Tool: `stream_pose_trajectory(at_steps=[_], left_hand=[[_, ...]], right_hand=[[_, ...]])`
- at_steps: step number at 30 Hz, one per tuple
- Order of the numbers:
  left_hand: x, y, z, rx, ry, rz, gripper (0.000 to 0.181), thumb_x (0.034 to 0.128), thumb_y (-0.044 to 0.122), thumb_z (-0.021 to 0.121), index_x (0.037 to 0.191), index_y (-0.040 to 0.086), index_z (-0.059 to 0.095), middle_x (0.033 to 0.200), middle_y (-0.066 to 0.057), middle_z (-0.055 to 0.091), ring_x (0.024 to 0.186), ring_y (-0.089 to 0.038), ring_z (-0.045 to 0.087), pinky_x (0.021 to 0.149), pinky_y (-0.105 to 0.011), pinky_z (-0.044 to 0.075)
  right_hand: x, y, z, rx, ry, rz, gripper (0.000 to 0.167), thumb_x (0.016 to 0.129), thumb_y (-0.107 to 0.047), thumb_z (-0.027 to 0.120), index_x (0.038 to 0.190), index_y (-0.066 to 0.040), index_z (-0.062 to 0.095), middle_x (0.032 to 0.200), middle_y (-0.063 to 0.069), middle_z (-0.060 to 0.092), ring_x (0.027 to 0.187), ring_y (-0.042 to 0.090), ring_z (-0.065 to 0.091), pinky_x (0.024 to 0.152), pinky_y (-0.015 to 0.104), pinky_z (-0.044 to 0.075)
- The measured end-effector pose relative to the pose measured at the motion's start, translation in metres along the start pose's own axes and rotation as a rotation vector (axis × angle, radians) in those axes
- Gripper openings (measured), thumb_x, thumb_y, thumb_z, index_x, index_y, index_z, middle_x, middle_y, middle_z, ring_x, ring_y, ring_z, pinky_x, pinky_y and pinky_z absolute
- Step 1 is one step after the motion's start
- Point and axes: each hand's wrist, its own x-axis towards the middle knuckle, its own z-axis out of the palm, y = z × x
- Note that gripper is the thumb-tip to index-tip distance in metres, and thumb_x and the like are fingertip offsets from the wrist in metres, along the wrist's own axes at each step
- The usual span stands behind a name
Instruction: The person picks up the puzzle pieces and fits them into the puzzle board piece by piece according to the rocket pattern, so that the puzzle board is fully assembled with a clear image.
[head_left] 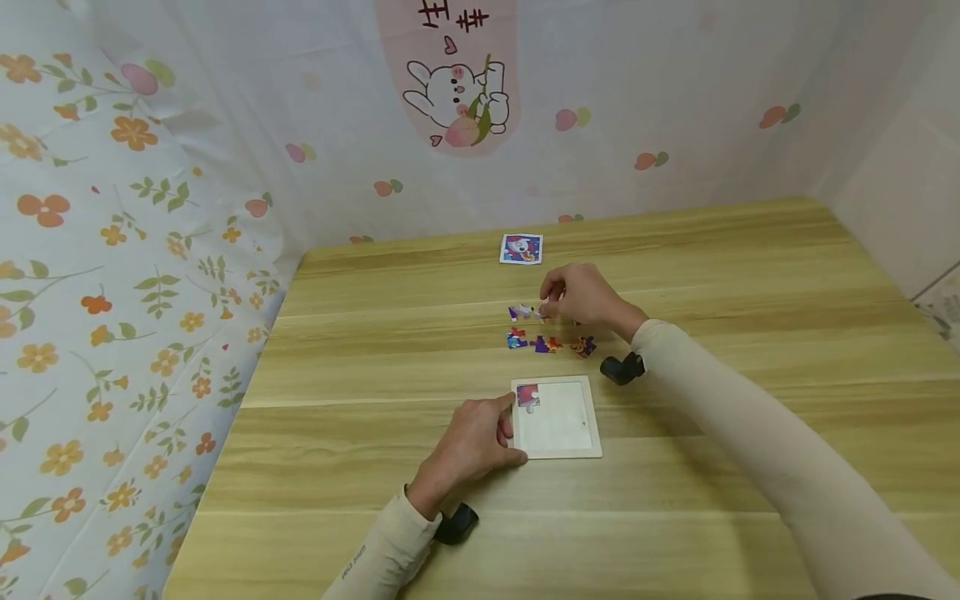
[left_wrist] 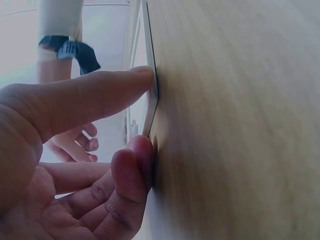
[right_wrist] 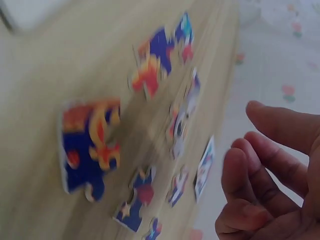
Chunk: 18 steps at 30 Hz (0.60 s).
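Observation:
A shallow white square puzzle tray lies on the table, with one jigsaw piece in its upper left corner. My left hand holds the tray's left side, thumb at the near corner and index finger higher up; in the left wrist view the thumb presses the tray's edge. Beyond the tray, my right hand hovers over loose jigsaw pieces. In the right wrist view, its thumb and fingers are apart with nothing between them, above several pieces, the nearest a blue and orange one.
A small square picture card lies toward the table's back edge. A patterned cloth hangs behind the wooden table and along its left. Black wrist cameras are worn on both wrists.

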Motion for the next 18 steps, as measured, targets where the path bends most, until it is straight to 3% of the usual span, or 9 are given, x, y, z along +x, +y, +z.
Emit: stream_pose_trajectory(at_steps=[6,13,18], left_hand=[[0.0,0.001,0.0,0.001,0.007,0.006,0.08,0.0716,0.017,0.091,0.14,-0.005,0.054,0.075,0.002,0.061,0.061,-0.003,0.05,0.056,-0.017,0.04],[-0.001,0.001,0.0,0.006,0.008,0.005,0.08,0.072,0.018,0.091,0.139,-0.004,0.054,0.075,0.004,0.06,0.061,-0.002,0.049,0.055,-0.016,0.039],[-0.001,0.001,0.0,0.006,0.009,-0.006,0.081,0.0717,0.018,0.091,0.14,-0.003,0.054,0.075,0.004,0.059,0.061,-0.002,0.049,0.055,-0.016,0.039]], right_hand=[[0.021,0.015,-0.008,-0.041,0.048,0.108,0.014,0.089,-0.016,0.074,0.096,-0.004,0.07,0.092,0.012,0.069,0.082,0.024,0.058,0.074,0.034,0.045],[0.03,0.024,-0.011,-0.179,0.03,0.247,0.025,0.087,-0.02,0.074,0.103,-0.001,0.07,0.108,0.017,0.069,0.091,0.029,0.058,0.078,0.042,0.05],[0.032,0.028,-0.005,-0.222,0.044,0.273,0.024,0.086,-0.024,0.077,0.09,0.0,0.072,0.095,0.015,0.068,0.083,0.026,0.055,0.069,0.037,0.049]])
